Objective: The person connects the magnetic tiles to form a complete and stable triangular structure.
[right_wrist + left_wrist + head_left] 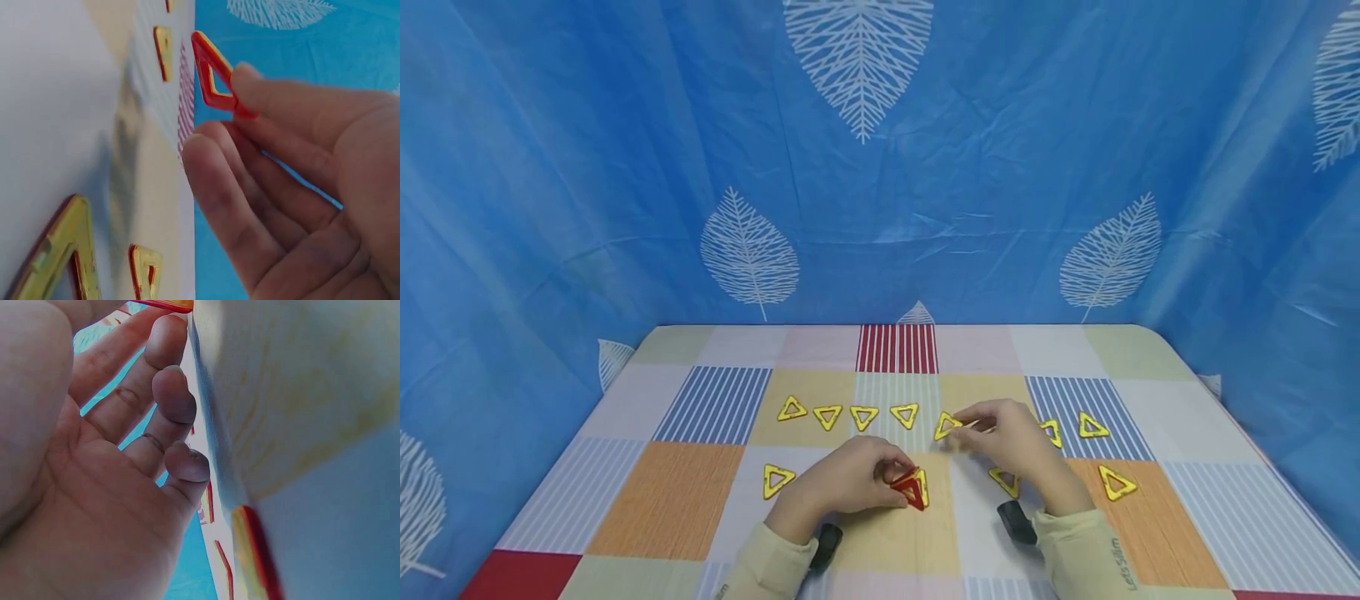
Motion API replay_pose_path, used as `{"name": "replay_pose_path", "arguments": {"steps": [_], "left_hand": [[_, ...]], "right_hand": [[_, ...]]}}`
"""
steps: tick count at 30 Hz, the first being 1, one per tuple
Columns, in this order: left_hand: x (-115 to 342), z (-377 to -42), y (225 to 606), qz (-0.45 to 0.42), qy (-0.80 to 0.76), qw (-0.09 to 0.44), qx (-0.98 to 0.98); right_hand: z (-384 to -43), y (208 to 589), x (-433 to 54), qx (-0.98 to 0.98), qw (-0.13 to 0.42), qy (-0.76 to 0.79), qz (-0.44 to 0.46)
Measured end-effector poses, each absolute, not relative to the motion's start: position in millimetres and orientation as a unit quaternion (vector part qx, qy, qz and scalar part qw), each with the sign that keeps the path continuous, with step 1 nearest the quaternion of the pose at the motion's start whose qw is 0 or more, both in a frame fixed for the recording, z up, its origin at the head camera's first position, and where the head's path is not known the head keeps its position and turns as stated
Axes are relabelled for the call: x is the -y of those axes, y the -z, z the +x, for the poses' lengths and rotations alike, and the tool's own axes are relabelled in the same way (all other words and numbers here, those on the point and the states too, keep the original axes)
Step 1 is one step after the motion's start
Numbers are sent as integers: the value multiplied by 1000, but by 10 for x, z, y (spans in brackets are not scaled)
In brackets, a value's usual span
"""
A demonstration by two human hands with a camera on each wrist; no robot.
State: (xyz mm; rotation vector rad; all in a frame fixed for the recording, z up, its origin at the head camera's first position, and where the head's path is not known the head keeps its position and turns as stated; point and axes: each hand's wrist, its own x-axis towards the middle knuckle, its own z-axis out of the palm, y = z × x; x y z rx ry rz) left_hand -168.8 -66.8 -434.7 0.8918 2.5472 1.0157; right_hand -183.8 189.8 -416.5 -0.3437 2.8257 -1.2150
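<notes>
My left hand (850,479) holds red and yellow triangle tiles (917,500) above the near middle of the cloth, thumb and fingertips at their edges. In the left wrist view, a tile edge (172,305) shows by the fingertips, with the other fingers loosely bent. Farther back and to the right, my right hand (1011,437) pinches one triangle tile (941,423) between thumb and finger. This tile has an open centre; the right wrist view shows its red side (219,100), raised off the cloth.
Several yellow-topped triangle tiles (828,408) lie in a row across the back. Others lie nearer, one at the left (767,482) and one at the right (1122,492). A patchwork cloth (655,500) covers the table; a blue leaf-patterned curtain (925,192) stands behind and beside it.
</notes>
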Motion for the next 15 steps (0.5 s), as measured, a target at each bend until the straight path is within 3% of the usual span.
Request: {"name": "replay_pose_path", "arguments": {"steps": [15], "left_hand": [[645, -1667, 4346, 295, -356, 143, -875]], "right_hand": [[-1701, 4216, -1890, -833, 126, 480, -245]]}}
